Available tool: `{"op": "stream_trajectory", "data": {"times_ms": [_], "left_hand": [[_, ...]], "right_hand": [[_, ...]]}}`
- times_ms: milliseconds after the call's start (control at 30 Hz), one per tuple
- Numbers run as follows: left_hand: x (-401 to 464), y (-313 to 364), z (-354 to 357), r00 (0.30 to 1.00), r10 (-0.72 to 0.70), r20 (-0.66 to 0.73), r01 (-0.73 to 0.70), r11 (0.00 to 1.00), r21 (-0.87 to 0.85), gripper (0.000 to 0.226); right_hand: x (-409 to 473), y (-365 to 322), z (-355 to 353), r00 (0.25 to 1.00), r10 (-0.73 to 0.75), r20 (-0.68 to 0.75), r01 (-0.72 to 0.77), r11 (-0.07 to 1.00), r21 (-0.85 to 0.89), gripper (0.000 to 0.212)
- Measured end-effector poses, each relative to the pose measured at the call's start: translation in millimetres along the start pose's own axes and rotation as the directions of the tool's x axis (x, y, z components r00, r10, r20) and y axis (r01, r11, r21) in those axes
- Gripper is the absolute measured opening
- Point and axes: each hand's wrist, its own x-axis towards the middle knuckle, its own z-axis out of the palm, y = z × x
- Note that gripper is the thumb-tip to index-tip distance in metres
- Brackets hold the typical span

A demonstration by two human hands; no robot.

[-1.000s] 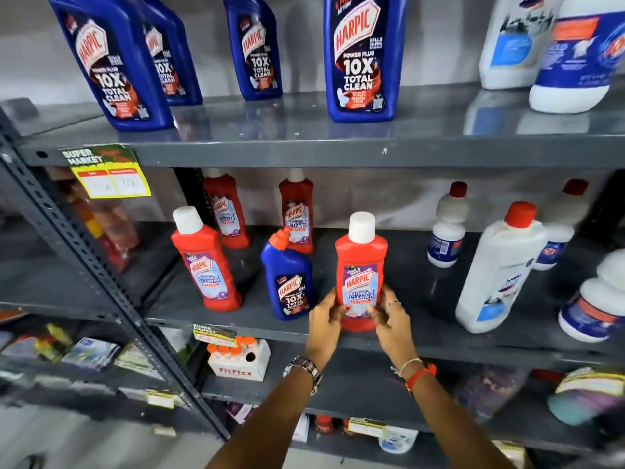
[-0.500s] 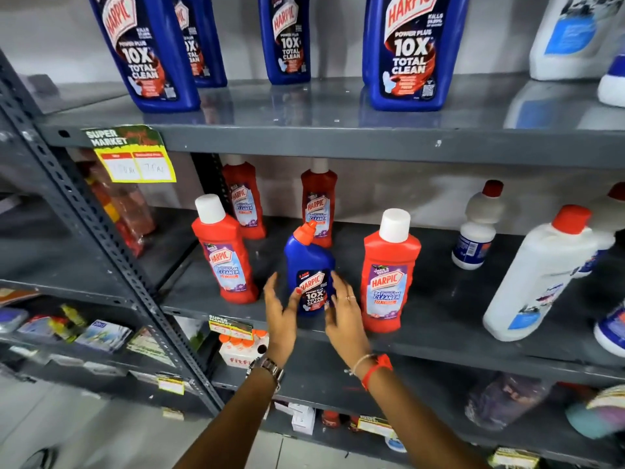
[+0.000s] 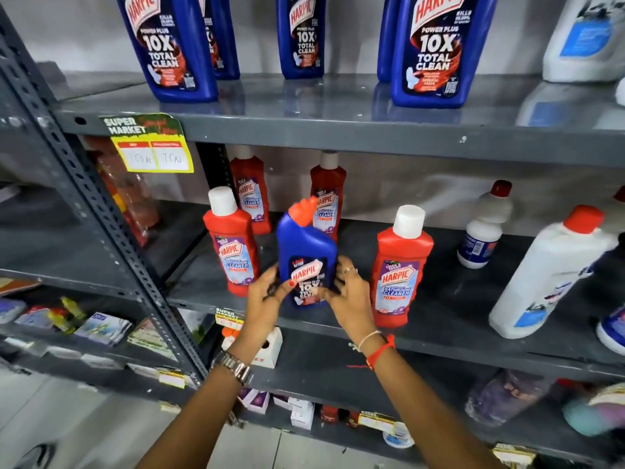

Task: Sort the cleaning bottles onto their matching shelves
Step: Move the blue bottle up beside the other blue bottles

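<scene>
We are gripping the small blue bottle (image 3: 306, 252) with our left hand (image 3: 267, 301) and right hand (image 3: 350, 296), both closed on its sides, at the middle shelf (image 3: 439, 336) front, between two red bottles (image 3: 233, 245).

The bottle (image 3: 306, 252) between my hands is deep blue with an orange-red cap and a dark label — red badge, white lettering. Red bottles (image 3: 400, 265) beside it wear white caps and purple labels. The shelf (image 3: 439, 319) is grey; my wrist thread (image 3: 380, 353) is red.
</scene>
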Motion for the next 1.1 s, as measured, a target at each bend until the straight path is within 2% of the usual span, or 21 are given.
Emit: {"op": "stream_trajectory", "data": {"times_ms": [167, 367, 500, 600, 733, 867, 967, 1100], "left_hand": [[-6, 69, -23, 0.98, 0.149, -0.133, -0.155, 0.987, -0.037, 0.044], [0, 160, -43, 0.919, 0.349, -0.181, -0.371, 0.923, -0.099, 0.031], [29, 219, -50, 0.879, 0.432, -0.2, -0.463, 0.873, -0.15, 0.025], [61, 247, -52, 0.885, 0.417, -0.206, -0.455, 0.869, -0.195, 0.028], [100, 268, -45, 0.914, 0.371, -0.162, -0.398, 0.897, -0.194, 0.029], [125, 267, -35, 0.941, 0.321, -0.108, -0.332, 0.938, -0.101, 0.023], [134, 262, -31, 0.956, 0.29, -0.051, -0.293, 0.954, -0.067, 0.022], [135, 261, -26, 0.95, 0.309, -0.036, -0.31, 0.95, -0.028, 0.02]], "right_hand": [[-16, -81, -9, 0.976, -0.216, 0.021, 0.214, 0.975, 0.067, 0.068], [-26, -182, -25, 0.904, -0.427, -0.002, 0.427, 0.902, 0.065, 0.062], [-8, -245, -31, 0.837, -0.545, -0.052, 0.547, 0.837, 0.029, 0.068], [16, -277, -33, 0.817, -0.573, -0.066, 0.574, 0.819, 0.003, 0.069], [56, -298, -34, 0.831, -0.549, -0.094, 0.546, 0.836, -0.055, 0.062], [75, -291, -38, 0.862, -0.492, -0.119, 0.483, 0.87, -0.102, 0.048], [77, -281, -39, 0.87, -0.468, -0.156, 0.455, 0.883, -0.115, 0.05], [80, -278, -38, 0.866, -0.466, -0.18, 0.443, 0.883, -0.156, 0.053]]}}
